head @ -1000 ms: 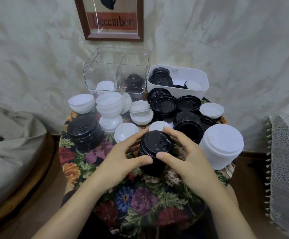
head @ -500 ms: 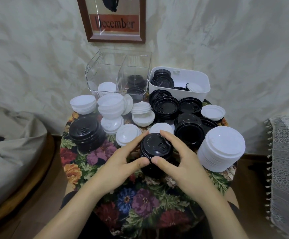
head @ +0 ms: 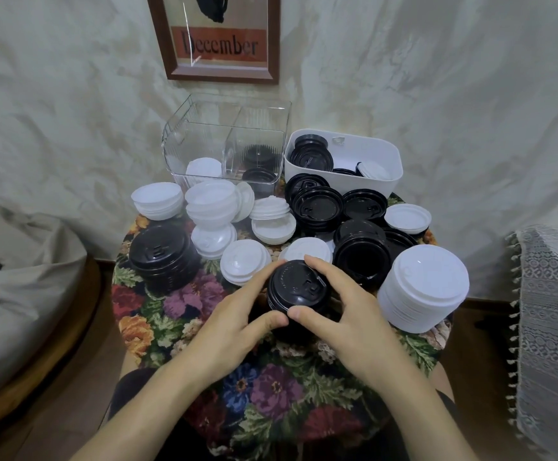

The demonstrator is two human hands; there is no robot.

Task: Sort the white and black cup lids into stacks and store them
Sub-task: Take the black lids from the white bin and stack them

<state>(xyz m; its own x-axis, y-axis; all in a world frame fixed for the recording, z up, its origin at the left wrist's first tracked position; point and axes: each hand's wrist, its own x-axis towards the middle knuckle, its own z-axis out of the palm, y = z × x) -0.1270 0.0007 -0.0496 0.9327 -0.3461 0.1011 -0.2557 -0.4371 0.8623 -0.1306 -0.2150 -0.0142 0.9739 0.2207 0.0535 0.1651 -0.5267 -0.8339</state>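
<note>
Between both hands, mid-worktop (head: 271, 394): short black lid stack (head: 299, 287), upright on floral cloth.
Left hand (head: 234, 324) and right hand (head: 347, 324) each curl round stack's sides; thumbs almost touch at near edge, fingertips on far rim.
Left of it, well apart: one more black stack (head: 162, 257).
Right of it, near: one tall white stack (head: 424, 287).
Behind-right, just beside: third black stack (head: 360, 254).
Behind it: several low white piles and loose black lids, exact count unclear.
Farther behind: two bins, clear bin (head: 227, 141) and white bin (head: 344, 161), both holding lids.
</note>
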